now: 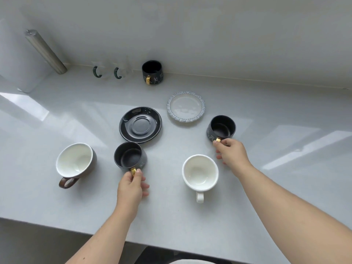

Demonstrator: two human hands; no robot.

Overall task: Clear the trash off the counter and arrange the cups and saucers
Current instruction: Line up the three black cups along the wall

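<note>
- Black ceramic cup with gold handle [130,157] on the grey counter [266,115], just before the glossy black saucer [140,126]; handle pinched by left hand [131,187].
- Matching black cup [222,128] beside the pale blue-rimmed saucer [186,109]; handle pinched by right hand [231,153].

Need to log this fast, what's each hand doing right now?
Left hand: closed on the gold handle of the near black cup.
Right hand: closed on the gold handle of the right black cup.
</note>
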